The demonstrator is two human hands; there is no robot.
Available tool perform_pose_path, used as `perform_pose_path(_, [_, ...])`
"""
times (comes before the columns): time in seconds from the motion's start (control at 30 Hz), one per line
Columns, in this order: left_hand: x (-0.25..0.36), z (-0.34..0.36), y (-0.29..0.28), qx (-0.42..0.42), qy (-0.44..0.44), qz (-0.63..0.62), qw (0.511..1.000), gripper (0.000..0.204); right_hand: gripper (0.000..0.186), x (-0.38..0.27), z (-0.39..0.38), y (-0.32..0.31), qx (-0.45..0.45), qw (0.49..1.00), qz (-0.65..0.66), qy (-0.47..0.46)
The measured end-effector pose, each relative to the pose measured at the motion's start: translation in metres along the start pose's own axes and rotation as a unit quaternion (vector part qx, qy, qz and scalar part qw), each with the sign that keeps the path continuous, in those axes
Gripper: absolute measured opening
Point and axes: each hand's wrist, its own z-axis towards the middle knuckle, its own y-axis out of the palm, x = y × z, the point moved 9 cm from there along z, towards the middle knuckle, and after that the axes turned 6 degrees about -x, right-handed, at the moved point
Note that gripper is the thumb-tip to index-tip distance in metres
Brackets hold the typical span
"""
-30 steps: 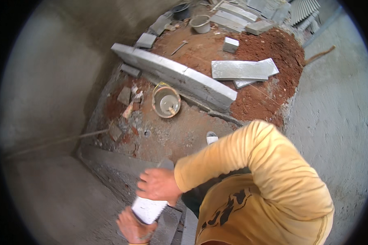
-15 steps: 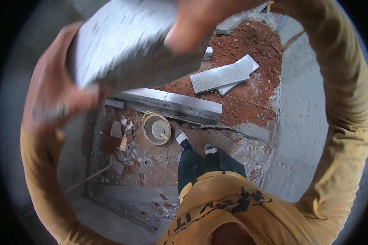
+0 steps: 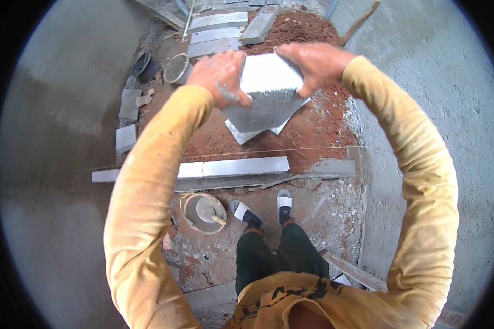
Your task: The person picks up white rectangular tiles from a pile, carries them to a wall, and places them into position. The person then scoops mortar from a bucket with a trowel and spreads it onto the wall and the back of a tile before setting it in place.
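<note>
A pale grey concrete block (image 3: 270, 74) is held up in front of me between both hands. My left hand (image 3: 220, 78) is closed on its left end, with grey mortar smeared near the thumb. My right hand (image 3: 318, 67) grips the opposite end. Beneath the block, partly hidden by it, flat slabs (image 3: 241, 133) lie crossed on red soil. Nearer to me runs a low course of blocks (image 3: 246, 166), and a taut string (image 3: 313, 148) crosses just beyond it. A bucket (image 3: 191, 222) with grey mortar and a handled tool stands on the near side of the course.
More blocks (image 3: 218, 22) lie in rows at the far side beside a red soil heap (image 3: 302, 30). Another bucket (image 3: 177, 69) and a dark container (image 3: 144, 67) stand far left. Grey plastered walls (image 3: 55, 126) rise on both sides. A wooden board (image 3: 357, 270) lies near my right.
The block has moved from close at upper left to farther ahead, near the middle, still in both hands. My view has shifted, showing more of the far ground.
</note>
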Motion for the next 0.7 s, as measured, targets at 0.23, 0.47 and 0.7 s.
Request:
perform_pose_path(0.23, [0.040, 0.094, 0.183, -0.098, 0.039, -0.061, 0.993, 0.073, 0.074, 0.095, 0.010, 0.170, -0.089, 0.994, 0.034, 0.060])
perform_pose_path(0.47, [0.064, 0.154, 0.389, -0.180, -0.019, -0.081, 0.980, 0.082, 0.090, 0.163, 0.045, 0.366, -0.114, 0.983, 0.074, 0.122])
perform_pose_path(0.7, [-0.081, 0.101, 0.340, 0.173, -0.170, -0.325, 0.914, 0.079, 0.075, 0.254, 0.167, 0.428, -0.051, 0.985, 0.037, 0.161])
